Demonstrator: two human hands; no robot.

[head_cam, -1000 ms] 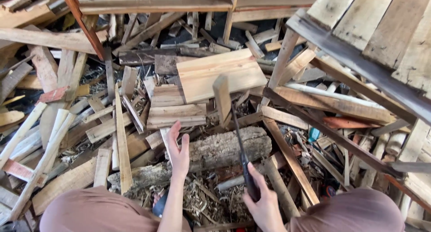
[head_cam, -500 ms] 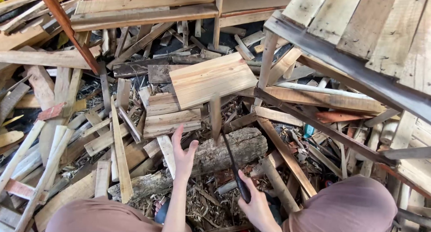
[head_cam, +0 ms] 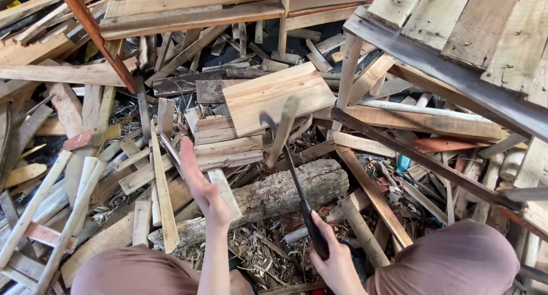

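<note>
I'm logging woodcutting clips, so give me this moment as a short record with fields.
setting: heap of scrap boards and offcuts
left hand: left hand open, raised above the log, holding nothing
right hand: right hand grips the dark handle of a machete
blade: raised, stuck in a thin wood strip lifted off the log
ground: shavings before the knees
</note>
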